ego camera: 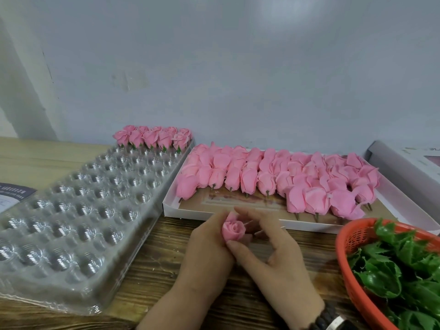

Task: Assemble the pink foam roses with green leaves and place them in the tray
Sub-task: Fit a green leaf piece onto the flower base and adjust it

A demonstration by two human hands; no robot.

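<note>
Both hands meet over the wooden table [152, 270], the left hand [209, 248] gripping 1 pink foam rose [233, 231] and the right hand [278, 253] pinching at its petals. Only a short double row of finished roses [153, 138] stands at the far end of the clear tray [78, 210]. Dozens of bare roses [281, 179] wait in the white box [226, 214], green leaves [400, 265] in the red basket [350, 277], so most work appears ahead.

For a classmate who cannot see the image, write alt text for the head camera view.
Both hands, left hand and right hand, hold one pink foam rose above a wooden table. A clear plastic tray lies left with finished roses at its far end; a white box of roses sits behind, an orange basket of green leaves right.
</note>
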